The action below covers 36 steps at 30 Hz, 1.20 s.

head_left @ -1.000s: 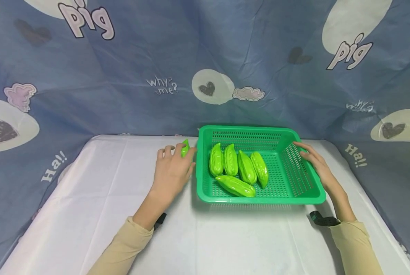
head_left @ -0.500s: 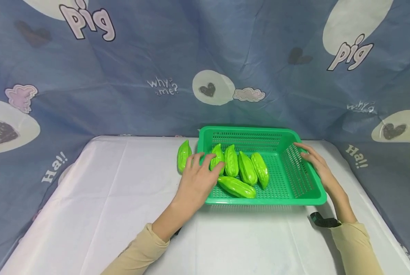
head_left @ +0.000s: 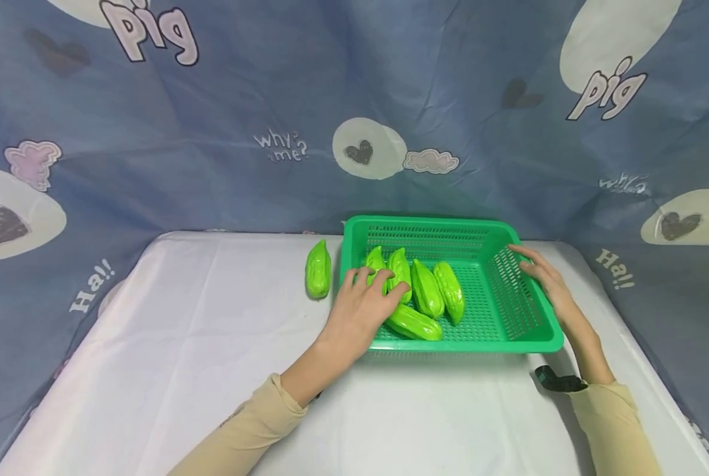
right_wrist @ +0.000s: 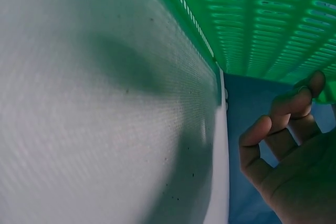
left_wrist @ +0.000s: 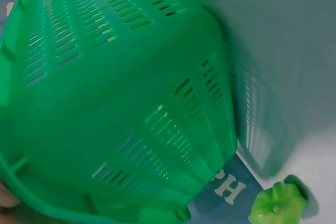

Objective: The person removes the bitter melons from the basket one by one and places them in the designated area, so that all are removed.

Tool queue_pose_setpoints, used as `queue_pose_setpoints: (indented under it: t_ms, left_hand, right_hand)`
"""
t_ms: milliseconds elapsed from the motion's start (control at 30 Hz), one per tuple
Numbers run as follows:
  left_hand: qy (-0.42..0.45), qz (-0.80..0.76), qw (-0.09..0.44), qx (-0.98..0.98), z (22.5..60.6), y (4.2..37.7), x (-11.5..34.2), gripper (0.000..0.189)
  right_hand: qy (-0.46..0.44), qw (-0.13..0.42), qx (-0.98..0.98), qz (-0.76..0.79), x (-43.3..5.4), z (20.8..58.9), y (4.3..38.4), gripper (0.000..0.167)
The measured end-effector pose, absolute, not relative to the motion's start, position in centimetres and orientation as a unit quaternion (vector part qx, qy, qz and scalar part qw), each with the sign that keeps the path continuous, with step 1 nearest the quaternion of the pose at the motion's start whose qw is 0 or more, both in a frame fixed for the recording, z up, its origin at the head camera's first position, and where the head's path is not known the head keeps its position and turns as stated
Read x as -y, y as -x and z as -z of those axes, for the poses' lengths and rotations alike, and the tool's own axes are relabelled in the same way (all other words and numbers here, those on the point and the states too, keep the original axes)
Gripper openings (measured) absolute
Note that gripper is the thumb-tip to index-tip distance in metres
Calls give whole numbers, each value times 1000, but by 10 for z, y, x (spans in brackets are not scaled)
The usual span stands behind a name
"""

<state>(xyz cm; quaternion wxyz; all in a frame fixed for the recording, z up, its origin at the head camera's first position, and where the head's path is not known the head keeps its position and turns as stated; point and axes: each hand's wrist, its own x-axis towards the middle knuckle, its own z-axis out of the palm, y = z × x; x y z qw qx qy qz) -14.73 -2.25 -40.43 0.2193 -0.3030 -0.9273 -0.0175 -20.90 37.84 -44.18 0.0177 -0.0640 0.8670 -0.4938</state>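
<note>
Beyond its left rim, my left hand (head_left: 363, 314) reaches into a green plastic basket (head_left: 479, 347), fingers bent and apart over the leftmost bitter melons (head_left: 400, 268). Its fingertips overlap these melons in the head view, and nothing is seen pinched between them. Several bright green bitter melons lie in the basket; one (head_left: 415, 324) lies crosswise near the front wall. My right hand (head_left: 550, 284) holds the basket's right rim, with fingertips over the edge and other fingers loosely curled outside below it, as the right wrist view shows. One bitter melon (head_left: 318, 270) lies outside, left of the basket.
White cloth (head_left: 223, 344) covers the table. A blue printed curtain (head_left: 241, 192) hangs behind and along both sides. In the left wrist view, the slotted basket wall (left_wrist: 136, 93) fills much of the picture, with the loose melon (left_wrist: 278, 205) low at right.
My left hand has let go of a bitter melon left of the basket and moved right, over the melons inside. My right hand stays at the rim.
</note>
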Motion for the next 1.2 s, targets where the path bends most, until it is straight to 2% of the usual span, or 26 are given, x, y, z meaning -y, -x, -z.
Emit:
queue_pose_setpoints:
  t_ms: [167,300,400,567,933,1200]
  left_hand:
    - [315,37,197,928,405,151,19,50]
    - [344,81,143,925,405,157,17,50]
    - [360,86,98,924,404,161,14,60]
    - [374,57,63,923,404,168,7,72]
    - [379,43,17,924,406,173,-2,70]
    - [382,28,22,923,409,174,-3,65]
  right_hand:
    - [61,17,-868,493,-378,445,208,55]
    - [58,16,-869,491,-379,444,208,55]
    - [62,18,-863,501,-377,444,209,55]
    - [69,17,-856,512,-374,444,210,56]
    - [58,15,-865,498,-375,442,210,55]
    - [51,16,-865,499,-377,444,209,55]
